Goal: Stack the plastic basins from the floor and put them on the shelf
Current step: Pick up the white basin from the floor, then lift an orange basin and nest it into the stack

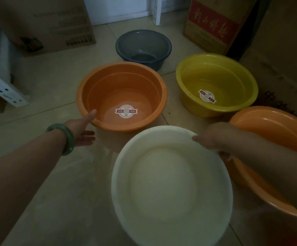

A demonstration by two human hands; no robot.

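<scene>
Five basins sit on the floor [55,77]. The nearest basin [170,189] lies centre front. Just right of it, touching, sits a second basin [277,125]. Beyond the nearest stands a third basin [122,96], with a fourth basin [217,84] to its right. The farthest basin [143,47] lies behind, between cardboard boxes [46,23] left and right.

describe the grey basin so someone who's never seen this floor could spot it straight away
Start at the red-printed cardboard box standing at the far right of the tiled floor. Just left of it, farthest from the person, sits the grey basin, directly behind the orange basin that the left hand touches. It is the only dark one, the smallest-looking, with no sticker visible inside.
</scene>
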